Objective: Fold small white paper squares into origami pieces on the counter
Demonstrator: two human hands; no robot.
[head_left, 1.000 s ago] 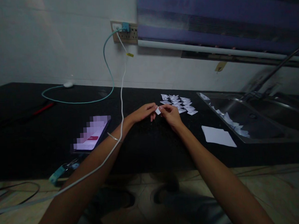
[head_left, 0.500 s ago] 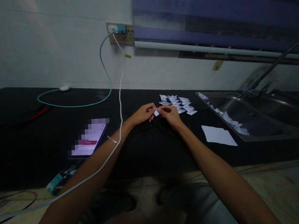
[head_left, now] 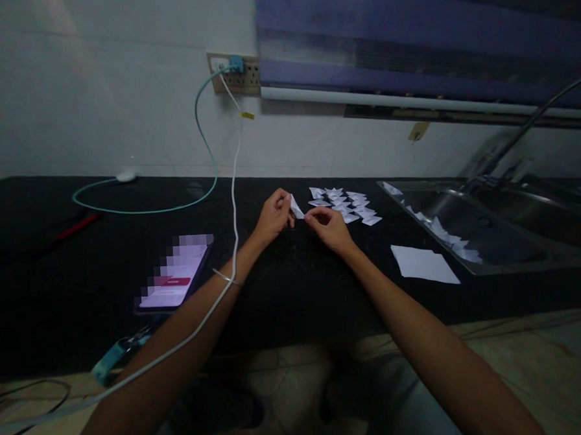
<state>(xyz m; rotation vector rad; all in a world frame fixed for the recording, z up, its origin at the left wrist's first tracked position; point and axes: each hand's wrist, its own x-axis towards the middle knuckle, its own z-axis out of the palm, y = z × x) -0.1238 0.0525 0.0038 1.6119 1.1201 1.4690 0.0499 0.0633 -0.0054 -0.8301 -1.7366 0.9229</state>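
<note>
Between my two hands is a small folded white paper [head_left: 296, 207], shaped like a narrow boat or pointed triangle. My left hand [head_left: 275, 215] pinches its upper left end. The fingertips of my right hand [head_left: 331, 228] are closed on its lower right tip. Just behind my right hand lie several folded paper boats [head_left: 341, 200], grouped in rows on the black countertop. Right of my right forearm sits a stack of flat white paper sheets [head_left: 424, 264].
At the right is a steel sink [head_left: 510, 232] with more folded papers [head_left: 447, 232] along its left rim. A phone [head_left: 174, 279] and a teal key strap [head_left: 110, 362] lie left. A white cable [head_left: 234, 214] crosses over my left forearm from the wall socket [head_left: 244, 77].
The folded paper has turned and now shows as a longer, slanted shape. My left hand has risen slightly, and my hands are a little farther apart.
</note>
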